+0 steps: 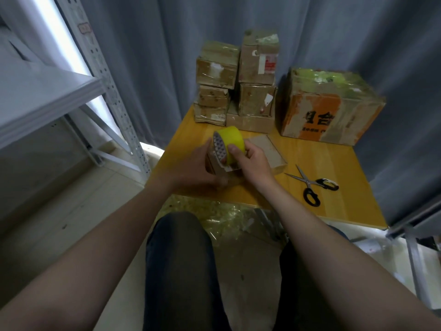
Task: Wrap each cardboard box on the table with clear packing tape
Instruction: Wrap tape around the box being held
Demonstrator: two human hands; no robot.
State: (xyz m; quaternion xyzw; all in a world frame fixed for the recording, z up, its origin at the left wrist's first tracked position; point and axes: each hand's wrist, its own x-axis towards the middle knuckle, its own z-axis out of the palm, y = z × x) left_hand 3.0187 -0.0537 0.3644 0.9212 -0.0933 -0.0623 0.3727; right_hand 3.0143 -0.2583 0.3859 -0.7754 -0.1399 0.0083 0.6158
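On the right of the frame, the big brown cardboard box with orange patches (pixel 329 108) shows large black Chinese signs, one reading 合. The small signs below them are too blurry to read.

a: where is the camera sitting?
b: it's riding on the person's head, looking forward and steeply down past both forearms at the yellow table (pixel 334 163).

a: how near is it getting?
b: near enough that the arms are filling the lower frame, and the knees are showing below the table edge.

a: what's lying farther out?
b: the grey curtain (pixel 143 56) is closing off the back, with metal shelving (pixel 47 96) bending at the left from the wide lens. only one view is running.
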